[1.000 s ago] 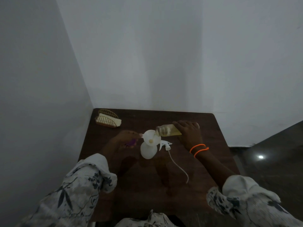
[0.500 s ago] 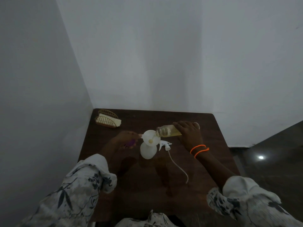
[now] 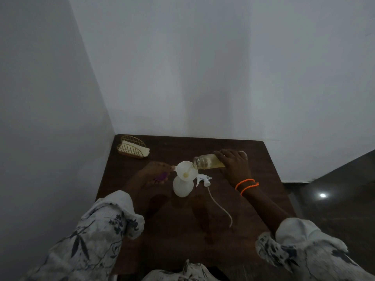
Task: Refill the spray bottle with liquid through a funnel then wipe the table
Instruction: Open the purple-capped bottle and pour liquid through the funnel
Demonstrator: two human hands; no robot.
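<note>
A white spray bottle (image 3: pixel 182 187) stands upright mid-table with a white funnel (image 3: pixel 185 168) in its neck. My left hand (image 3: pixel 155 173) pinches the funnel's tab at its left rim; something purple (image 3: pixel 162 176) shows under its fingers. My right hand (image 3: pixel 235 166) grips a clear glass bottle (image 3: pixel 207 161) of yellow liquid, tipped nearly flat with its mouth over the funnel. A thin yellow stream runs into the funnel. The white spray head (image 3: pixel 204 179) with its long tube (image 3: pixel 220 207) lies on the table just right of the spray bottle.
The dark wooden table (image 3: pixel 203 240) sits in a corner of white walls. A gold wire holder (image 3: pixel 133 148) with a pale folded cloth stands at the back left. Dark floor lies beyond the table's right edge.
Hardly anything has moved. Both hands keep their grip and the glass bottle stays tipped over the funnel.
</note>
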